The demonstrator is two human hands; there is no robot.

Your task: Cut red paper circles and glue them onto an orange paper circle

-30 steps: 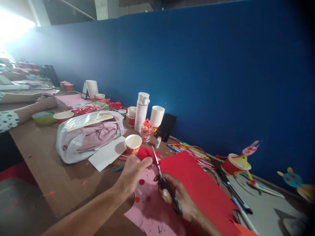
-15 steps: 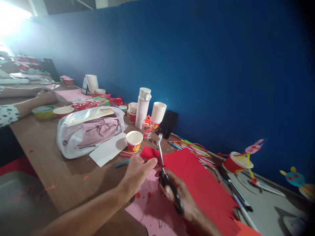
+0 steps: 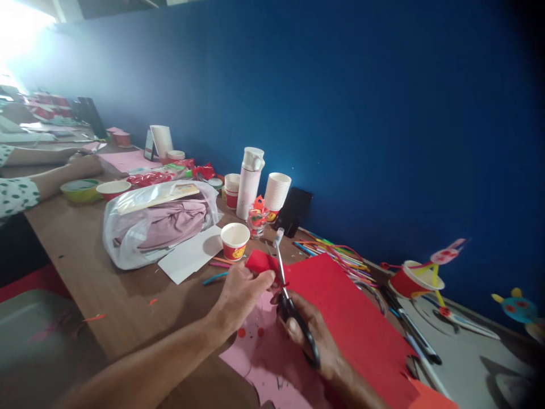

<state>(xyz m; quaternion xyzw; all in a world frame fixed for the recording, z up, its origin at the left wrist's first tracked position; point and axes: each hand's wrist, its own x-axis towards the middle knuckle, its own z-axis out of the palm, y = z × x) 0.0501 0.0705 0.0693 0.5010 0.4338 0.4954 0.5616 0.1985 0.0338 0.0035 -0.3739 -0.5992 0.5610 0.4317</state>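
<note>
- Scissors (image 3: 288, 305) had been swung more upright since the earliest frame, their tip carried from the left of the small tube (image 3: 279, 234) to a place overlapping it in view.
- Behind the table (image 3: 76, 250), the view was closed off by a blue partition (image 3: 383, 113).
- To the right, a red sheet (image 3: 349, 318) was spread, partly covered by the right hand (image 3: 314, 326); it might be dragged askew if caught by the forearm.
- Beneath both hands a pink sheet (image 3: 266, 358) was seen, likely to be creased if leaned upon.
- Scissor handles were gripped by the right hand; whether the blades were parted could not be made out.
- By the left hand (image 3: 238, 295), a red piece (image 3: 260, 261) was pinched; with the thumb placed so near the blade, a nick could be caused by a slip.
- Just beyond, a paper cup (image 3: 235, 244) could be toppled by a forward jerk.
- Beside the blade, the red piece was held up; it could be torn or bent if the pinch were loosened.
</note>
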